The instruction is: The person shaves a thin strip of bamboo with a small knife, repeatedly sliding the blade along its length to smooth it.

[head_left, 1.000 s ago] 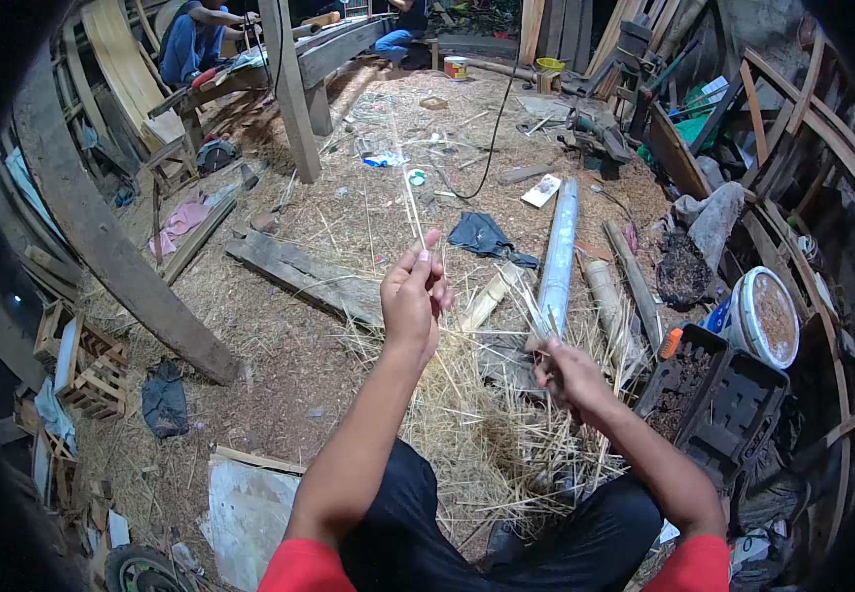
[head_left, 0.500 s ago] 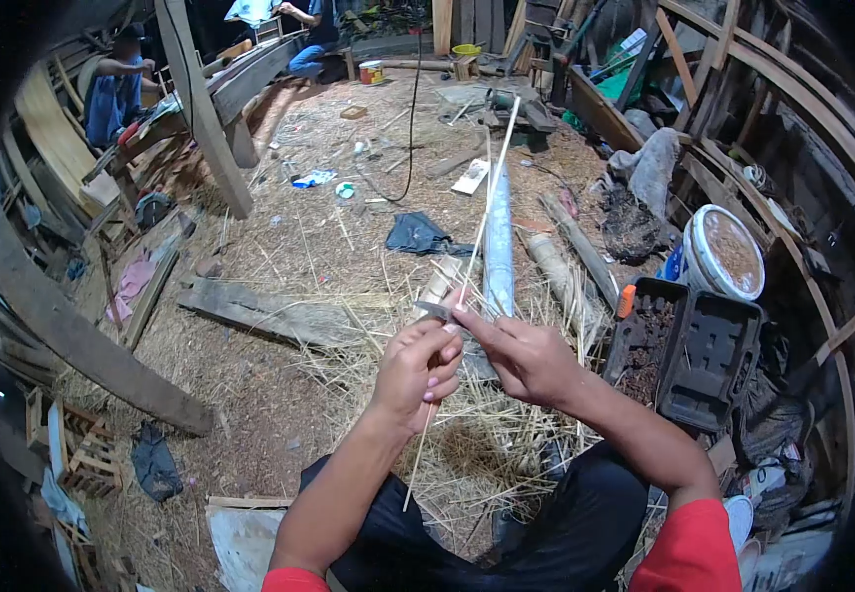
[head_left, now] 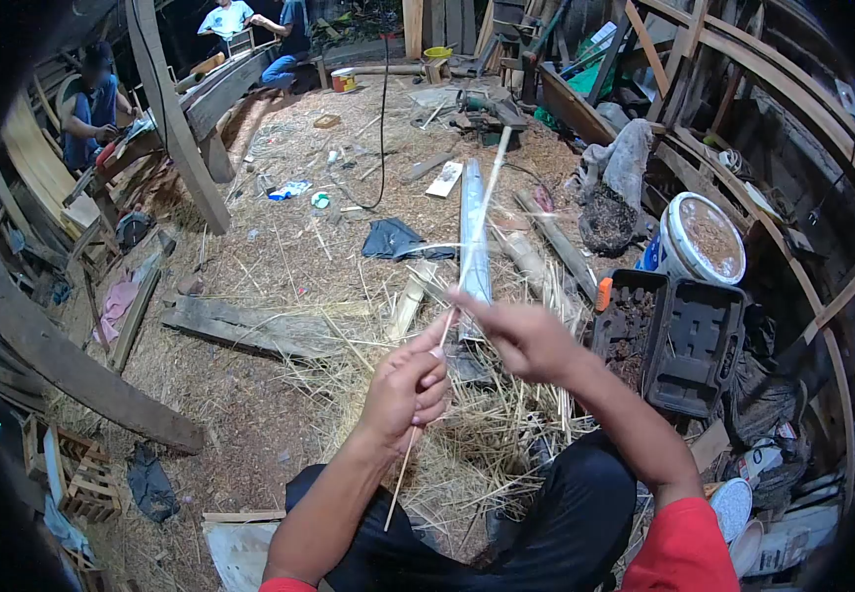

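My left hand [head_left: 410,397] is closed around a thin pale strip of wood or bamboo [head_left: 402,485], its thumb and index finger pointing up along it. The strip's lower end hangs over my lap; its far length runs up past the fingers, blurred. My right hand [head_left: 528,342] is curled and smeared by motion, just right of the left fingertips. A knife [head_left: 436,291] shows faintly as a grey blade sticking out left of the right fingers; its handle is hidden in that hand. Loose shavings [head_left: 477,464] are heaped below, between my knees.
A weathered plank [head_left: 250,328] lies left on the littered floor. To the right are an open black case [head_left: 694,340] and a white bucket [head_left: 701,237] of brown material. A wooden post [head_left: 176,118] stands left. Several people sit at a bench [head_left: 215,99] at the back.
My right hand has moved slightly right and down, away from the left fingertips, and is now blurred. The strip's upper part is blurred too. The whole view has shifted slightly.
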Tool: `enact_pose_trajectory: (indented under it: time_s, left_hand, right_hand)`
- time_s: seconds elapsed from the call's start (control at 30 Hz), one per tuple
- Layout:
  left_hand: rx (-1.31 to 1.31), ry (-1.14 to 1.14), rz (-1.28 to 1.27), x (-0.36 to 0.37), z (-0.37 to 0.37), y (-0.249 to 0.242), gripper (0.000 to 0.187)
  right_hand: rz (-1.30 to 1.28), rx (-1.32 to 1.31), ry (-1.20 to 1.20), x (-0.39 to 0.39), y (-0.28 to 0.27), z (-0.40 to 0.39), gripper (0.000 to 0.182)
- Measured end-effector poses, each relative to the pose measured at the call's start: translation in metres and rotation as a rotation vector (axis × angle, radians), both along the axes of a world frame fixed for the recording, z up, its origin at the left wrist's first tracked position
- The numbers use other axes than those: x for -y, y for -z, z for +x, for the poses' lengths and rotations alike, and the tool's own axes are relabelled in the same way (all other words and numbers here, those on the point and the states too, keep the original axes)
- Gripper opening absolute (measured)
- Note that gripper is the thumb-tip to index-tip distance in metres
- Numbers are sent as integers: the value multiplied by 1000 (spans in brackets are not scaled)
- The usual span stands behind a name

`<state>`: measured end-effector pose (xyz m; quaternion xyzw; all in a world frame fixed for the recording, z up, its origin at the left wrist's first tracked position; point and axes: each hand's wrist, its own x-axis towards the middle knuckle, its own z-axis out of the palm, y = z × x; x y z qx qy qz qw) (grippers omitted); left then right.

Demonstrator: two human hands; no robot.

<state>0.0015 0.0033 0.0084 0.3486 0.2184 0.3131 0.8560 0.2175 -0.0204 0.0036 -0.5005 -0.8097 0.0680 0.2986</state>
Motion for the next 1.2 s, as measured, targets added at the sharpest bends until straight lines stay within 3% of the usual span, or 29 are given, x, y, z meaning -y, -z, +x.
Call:
enact_pose_trajectory:
  time_s: [0.03,0.2,0.27,0.33,0.43,0.57,0.7,0.9,1.07,1.2]
  left_hand:
    - [-11,-15,-3,-1,0,0,54]
    - [-12,-18,40,-4,-4,2,52]
    - [-20,16,50,-1,-4,2,52]
    - [-45,54,40,7,0,0,53]
    - [-51,119,46,6,-1,3,54]
    - [14,83,-50,-4,-2,3,54]
    - [109,51,-189,-14,-6,7,54]
    - [235,120,-201,-11,-13,2,54]
    - [158,162,-138,-1,-8,4,56]
    - [111,153,-127,-7,-7,6,58]
  right_hand:
    - [109,-45,-120,-2,11,-8,71]
    - [20,140,77,2,-2,-9,73]
    - [109,8,154,-14,12,9,71]
    - [180,37,212,-20,7,28,70]
    - [100,-77,349,-23,8,42,71]
    - [94,-282,230,-8,4,20,67]
    - [22,-30,-122,8,11,-17,70]
    - [147,104,13,5,15,-17,77]
    - [127,-115,144,-11,8,14,70]
    - [58,-112,126,-9,9,13,68]
